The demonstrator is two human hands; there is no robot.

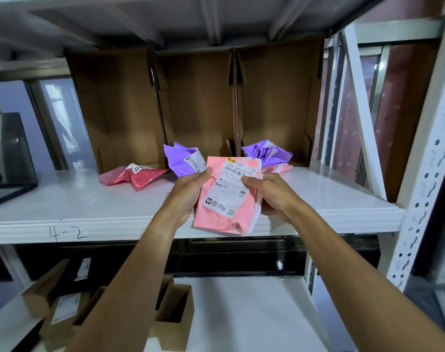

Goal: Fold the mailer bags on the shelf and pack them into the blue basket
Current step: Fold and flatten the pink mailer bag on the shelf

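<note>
Both hands are up at the middle of the frame, holding a pink mailer bag [216, 214] over the front edge of the white shelf [89, 207]. The left hand [188, 191] grips its left side, thumb on the front; the right hand [269, 194] pinches its right edge, thumb on the white label [226, 191]. Behind it, on the shelf, lie a crumpled purple bag [180, 158], a second purple bag [267, 153] to the right and a red bag [137, 176] to the left. Three open cardboard boxes [198, 102] stand side by side along the back. Small cardboard boxes [175, 313] sit lower left.
</note>
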